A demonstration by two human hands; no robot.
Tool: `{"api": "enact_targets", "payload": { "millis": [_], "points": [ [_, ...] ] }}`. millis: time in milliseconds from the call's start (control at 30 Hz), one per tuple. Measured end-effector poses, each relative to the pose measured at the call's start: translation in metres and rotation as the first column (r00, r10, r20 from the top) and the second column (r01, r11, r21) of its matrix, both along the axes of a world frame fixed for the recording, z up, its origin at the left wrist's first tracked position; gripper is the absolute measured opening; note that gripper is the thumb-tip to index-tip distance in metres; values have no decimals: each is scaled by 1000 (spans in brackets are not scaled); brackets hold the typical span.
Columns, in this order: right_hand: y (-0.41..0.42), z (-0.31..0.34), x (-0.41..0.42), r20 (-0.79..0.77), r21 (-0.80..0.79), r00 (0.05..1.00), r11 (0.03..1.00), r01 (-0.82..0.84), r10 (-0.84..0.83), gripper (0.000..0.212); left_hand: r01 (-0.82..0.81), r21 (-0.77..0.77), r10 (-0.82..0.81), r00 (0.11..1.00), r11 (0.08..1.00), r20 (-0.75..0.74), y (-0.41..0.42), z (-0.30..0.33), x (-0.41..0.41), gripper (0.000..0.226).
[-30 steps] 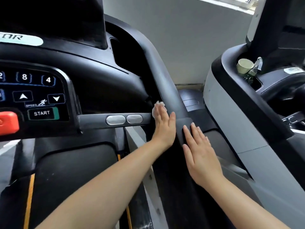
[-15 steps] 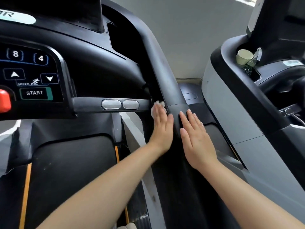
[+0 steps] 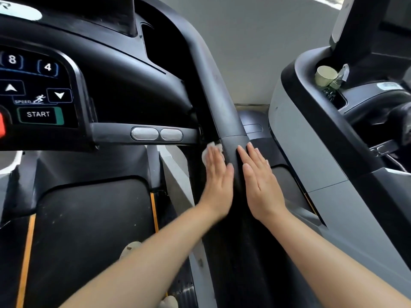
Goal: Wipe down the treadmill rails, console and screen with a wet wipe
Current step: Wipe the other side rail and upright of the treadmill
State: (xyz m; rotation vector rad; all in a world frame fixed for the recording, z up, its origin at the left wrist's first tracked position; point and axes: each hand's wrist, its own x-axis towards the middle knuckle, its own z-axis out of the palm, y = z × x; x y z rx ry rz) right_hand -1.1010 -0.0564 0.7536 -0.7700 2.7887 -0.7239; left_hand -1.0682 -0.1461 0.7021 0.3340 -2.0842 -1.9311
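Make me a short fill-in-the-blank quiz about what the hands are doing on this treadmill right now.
1. The white wipe lies under the fingers of the ____ hand.
2. Both hands lie flat against the black side ____, the right hand on its outer side.
3. The green-edged button on the console reads ____.
4. A paper ____ sits in the holder of the neighbouring treadmill.

Missing words: left; rail; START; cup
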Motion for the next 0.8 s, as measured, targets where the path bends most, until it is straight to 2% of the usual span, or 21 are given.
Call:
{"api": "enact_targets", "payload": {
  "millis": [100, 167, 267, 333, 400, 567, 633, 733, 800],
  "points": [
    [-1, 0, 1, -6, 12, 1000, 1000, 5, -5, 70, -49, 77, 44, 997, 996, 68, -31, 7, -39, 54],
    [-1, 0, 1, -7, 7, 1000, 1000, 13, -13, 74, -30, -19, 31, 999, 999, 37, -26, 3, -30, 59],
    [0, -1, 1, -8, -10, 1000, 1000, 15, -15, 75, 50, -234, -74, 993, 971, -95, 17, -11, 33, 65],
    [1, -1, 1, -11, -27, 1000, 1000, 13, -13, 74, 165, -180, -175, 984, 970, -42, 42, -8, 73, 66],
    [1, -1, 2, 2, -52, 1000, 998, 22, -22, 73, 198, -129, -196, 980, 972, 28, 42, -1, 74, 64],
    [-1, 2, 1, 18, -54, 999, 998, 33, -32, 67, 66, -31, -66, 998, 997, 7, -8, 10, -6, 57],
    [-2, 4, 3, 16, -27, 999, 999, 30, -29, 60, 32, -57, -32, 999, 998, 8, -24, 14, -26, 55],
    [0, 5, 7, 10, -13, 999, 999, 33, -33, 61, 7, -88, -8, 1000, 996, -15, -7, 8, -7, 63],
    [2, 4, 6, 8, -15, 1000, 999, 30, -30, 65, 40, -112, -49, 996, 993, -78, 25, -1, 32, 63]
  ]
}}
